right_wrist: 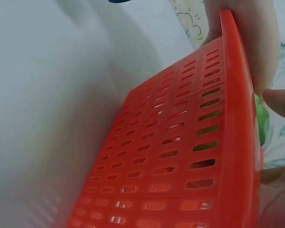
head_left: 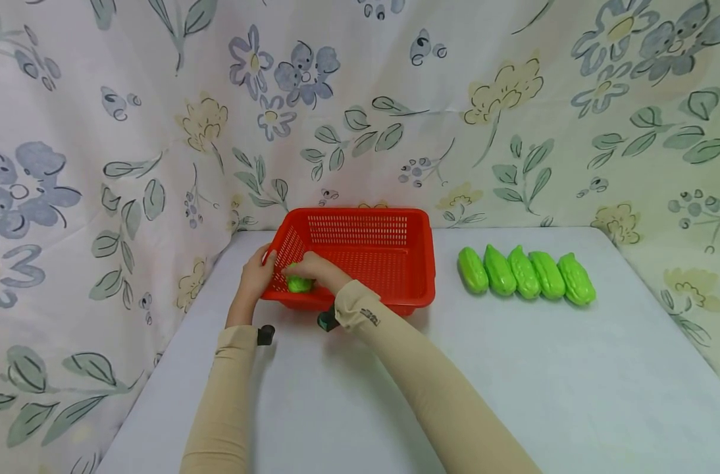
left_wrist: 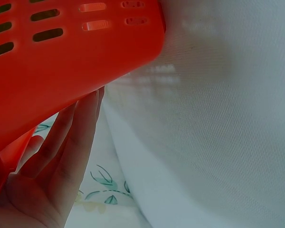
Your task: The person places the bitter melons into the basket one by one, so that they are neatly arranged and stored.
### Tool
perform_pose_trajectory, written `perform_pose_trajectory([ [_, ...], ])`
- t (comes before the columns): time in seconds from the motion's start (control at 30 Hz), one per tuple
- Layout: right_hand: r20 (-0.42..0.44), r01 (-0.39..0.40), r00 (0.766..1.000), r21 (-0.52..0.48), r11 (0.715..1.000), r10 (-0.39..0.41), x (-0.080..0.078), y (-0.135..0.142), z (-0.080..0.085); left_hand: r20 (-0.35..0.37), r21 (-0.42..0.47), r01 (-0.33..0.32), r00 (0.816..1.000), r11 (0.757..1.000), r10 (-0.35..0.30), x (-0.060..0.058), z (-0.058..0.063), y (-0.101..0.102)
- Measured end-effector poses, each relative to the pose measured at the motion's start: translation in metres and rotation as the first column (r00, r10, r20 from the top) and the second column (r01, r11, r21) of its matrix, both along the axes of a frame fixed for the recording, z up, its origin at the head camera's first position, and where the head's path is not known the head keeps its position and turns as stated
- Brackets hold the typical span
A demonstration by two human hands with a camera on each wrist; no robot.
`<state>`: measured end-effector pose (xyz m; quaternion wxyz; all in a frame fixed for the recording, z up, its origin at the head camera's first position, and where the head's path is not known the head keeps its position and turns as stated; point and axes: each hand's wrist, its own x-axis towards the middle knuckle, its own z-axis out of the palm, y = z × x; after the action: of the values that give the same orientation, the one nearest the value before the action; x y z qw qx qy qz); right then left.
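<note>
A red plastic basket (head_left: 360, 257) with slotted walls stands on the white table. My left hand (head_left: 257, 271) grips its left side, thumb at the rim; in the left wrist view the fingers (left_wrist: 80, 128) lie along the outside of the red wall (left_wrist: 85, 61). Inside the basket's front left corner, my right hand (head_left: 318, 268) holds a bright green bitter melon (head_left: 299, 284), largely covered by the fingers. From the right wrist, the basket's wall (right_wrist: 166, 142) hides most of that hand, and a sliver of the green melon (right_wrist: 262, 118) shows past the rim.
Several lumpy green bitter melons (head_left: 526, 272) lie side by side in a row to the right of the basket. A floral curtain (head_left: 360, 105) hangs behind and to the sides of the white table (head_left: 514, 375).
</note>
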<state>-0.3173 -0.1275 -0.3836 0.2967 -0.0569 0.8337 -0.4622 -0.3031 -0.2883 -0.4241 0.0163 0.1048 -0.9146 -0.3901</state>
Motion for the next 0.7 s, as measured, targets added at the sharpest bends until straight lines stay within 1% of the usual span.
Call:
perform_pose_trajectory([
  [0.2,0.023,0.014,1.0,-0.066,0.998,-0.013,0.0003,0.0023,-0.0028,0.004,-0.001,-0.005,1.0,1.0,0.005,0.0005,0.0005,0.0006],
  [0.4,0.027,0.019,0.999,-0.075,0.997,-0.017,-0.001,0.0053,-0.0071,0.002,-0.005,-0.007,1.0,1.0,0.007,-0.0009,-0.0003,0.0001],
  [0.7,0.026,-0.041,0.999,-0.108,0.993,0.044,0.0029,0.0082,-0.0079,0.016,0.007,-0.015,1.0,1.0,0.015,0.0001,0.0002,0.0009],
])
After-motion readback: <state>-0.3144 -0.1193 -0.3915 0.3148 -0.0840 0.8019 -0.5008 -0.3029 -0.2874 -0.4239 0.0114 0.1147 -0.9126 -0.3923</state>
